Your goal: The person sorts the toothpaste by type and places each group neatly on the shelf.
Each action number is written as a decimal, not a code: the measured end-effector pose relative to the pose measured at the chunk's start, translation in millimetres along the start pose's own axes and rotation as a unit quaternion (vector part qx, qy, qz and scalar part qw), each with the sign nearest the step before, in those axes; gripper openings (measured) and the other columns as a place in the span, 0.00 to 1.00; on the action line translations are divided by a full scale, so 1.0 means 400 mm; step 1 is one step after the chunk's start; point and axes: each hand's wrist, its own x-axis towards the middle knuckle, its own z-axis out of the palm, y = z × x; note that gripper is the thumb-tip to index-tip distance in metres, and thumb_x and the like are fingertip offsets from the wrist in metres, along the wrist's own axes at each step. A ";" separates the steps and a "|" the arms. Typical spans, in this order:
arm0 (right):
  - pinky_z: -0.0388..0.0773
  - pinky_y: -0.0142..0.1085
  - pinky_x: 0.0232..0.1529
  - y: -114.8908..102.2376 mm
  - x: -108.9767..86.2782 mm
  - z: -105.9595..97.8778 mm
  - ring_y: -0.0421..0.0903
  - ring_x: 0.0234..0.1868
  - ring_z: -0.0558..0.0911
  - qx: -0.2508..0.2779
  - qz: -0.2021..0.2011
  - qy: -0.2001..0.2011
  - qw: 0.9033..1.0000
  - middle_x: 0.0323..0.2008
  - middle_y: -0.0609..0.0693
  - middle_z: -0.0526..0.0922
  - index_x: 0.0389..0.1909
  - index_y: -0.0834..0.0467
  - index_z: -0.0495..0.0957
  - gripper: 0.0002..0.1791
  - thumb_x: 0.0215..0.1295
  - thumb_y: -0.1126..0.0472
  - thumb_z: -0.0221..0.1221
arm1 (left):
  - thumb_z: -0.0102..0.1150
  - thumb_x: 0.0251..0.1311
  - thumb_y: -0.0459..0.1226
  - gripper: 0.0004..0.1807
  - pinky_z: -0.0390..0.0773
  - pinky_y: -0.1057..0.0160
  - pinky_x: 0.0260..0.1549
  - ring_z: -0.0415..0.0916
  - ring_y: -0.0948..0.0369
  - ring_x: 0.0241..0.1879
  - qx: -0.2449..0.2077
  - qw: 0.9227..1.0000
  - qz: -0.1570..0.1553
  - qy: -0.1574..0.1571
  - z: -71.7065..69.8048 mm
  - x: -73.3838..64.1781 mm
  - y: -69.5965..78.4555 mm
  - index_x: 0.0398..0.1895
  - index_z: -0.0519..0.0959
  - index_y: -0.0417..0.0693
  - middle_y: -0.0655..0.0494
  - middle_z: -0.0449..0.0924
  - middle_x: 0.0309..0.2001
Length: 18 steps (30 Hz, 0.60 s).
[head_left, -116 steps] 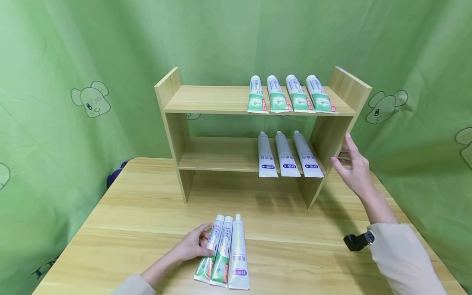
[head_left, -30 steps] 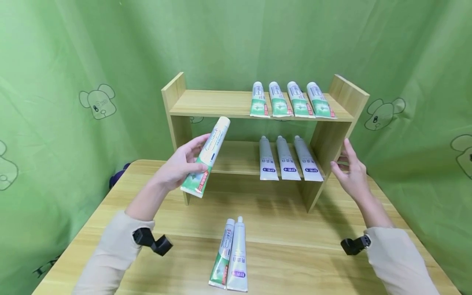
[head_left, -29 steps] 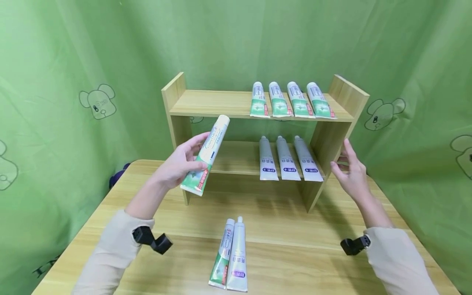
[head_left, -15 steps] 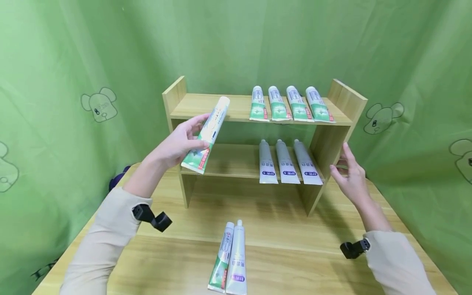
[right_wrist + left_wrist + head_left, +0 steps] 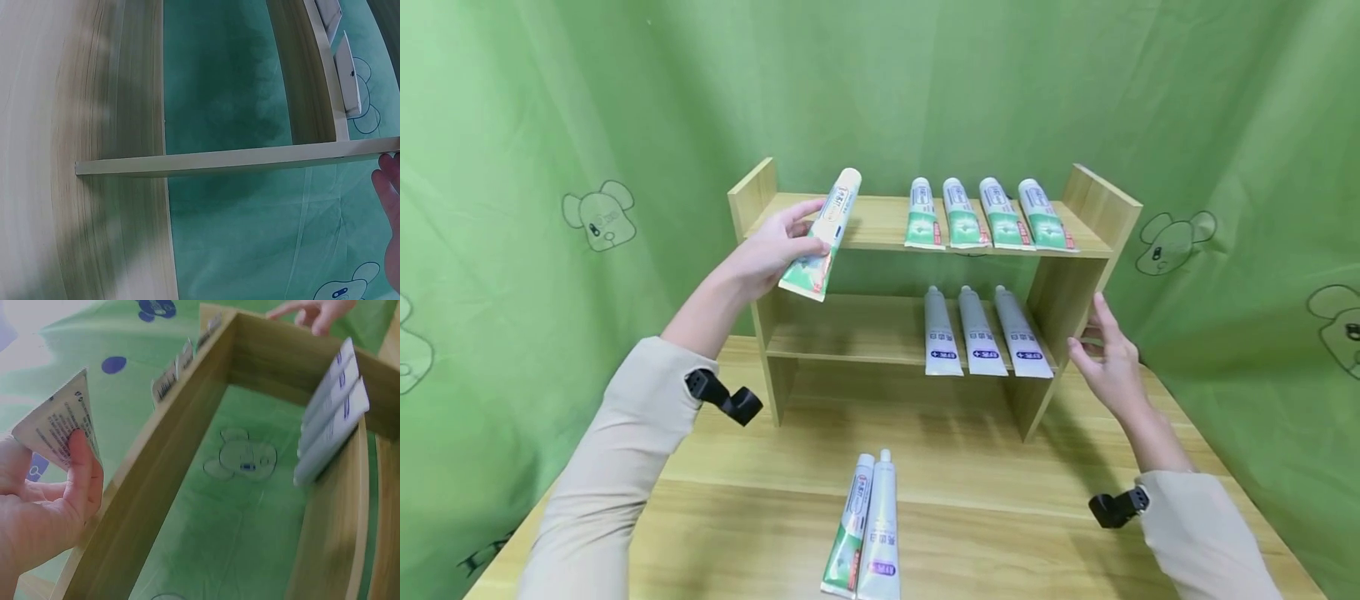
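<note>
My left hand (image 5: 775, 250) grips a green-and-white toothpaste tube (image 5: 837, 215), cap tilted up and away, over the front edge of the top board of a wooden shelf (image 5: 835, 329), on its left half. In the left wrist view, thumb and fingers pinch the flat end of this tube (image 5: 59, 422), its printed back showing. My right hand (image 5: 1112, 367) is at the shelf's right side panel, thumb near the front edge and fingers along the outer face. The right wrist view catches only part of the right hand (image 5: 390, 206), fingertips right at the panel.
Several green-and-white tubes (image 5: 922, 218) lie side by side on the top board's right half. Three silver tubes (image 5: 979, 329) lie on the middle board. A green-and-white tube (image 5: 852, 525) and a silver tube (image 5: 882, 529) lie on the table (image 5: 985, 517). A green curtain (image 5: 850, 83) hangs behind.
My left hand has picked up the green-and-white tube from the table and raised it from middle-board height to the top board. The right hand stays at the side panel.
</note>
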 end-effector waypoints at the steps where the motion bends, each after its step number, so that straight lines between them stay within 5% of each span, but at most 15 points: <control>1: 0.67 0.09 0.37 0.002 -0.001 0.000 0.16 0.37 0.67 0.000 0.002 -0.001 1.000 0.43 0.75 0.72 0.69 0.60 0.49 0.46 0.48 0.83 0.56 | 0.47 0.56 0.24 0.38 0.80 0.68 0.30 0.70 0.55 0.44 0.011 1.000 0.002 0.004 0.000 0.006 0.001 0.70 0.51 0.52 0.42 0.60 0.61; 18: 0.67 0.08 0.36 -0.005 -0.001 -0.006 0.15 0.37 0.67 -0.002 0.009 -0.010 1.000 0.43 0.75 0.72 0.69 0.57 0.49 0.46 0.50 0.82 0.55 | 0.50 0.58 0.27 0.35 0.82 0.67 0.33 0.76 0.54 0.40 0.122 0.990 -0.050 0.054 0.032 0.097 0.057 0.69 0.52 0.44 0.41 0.68 0.57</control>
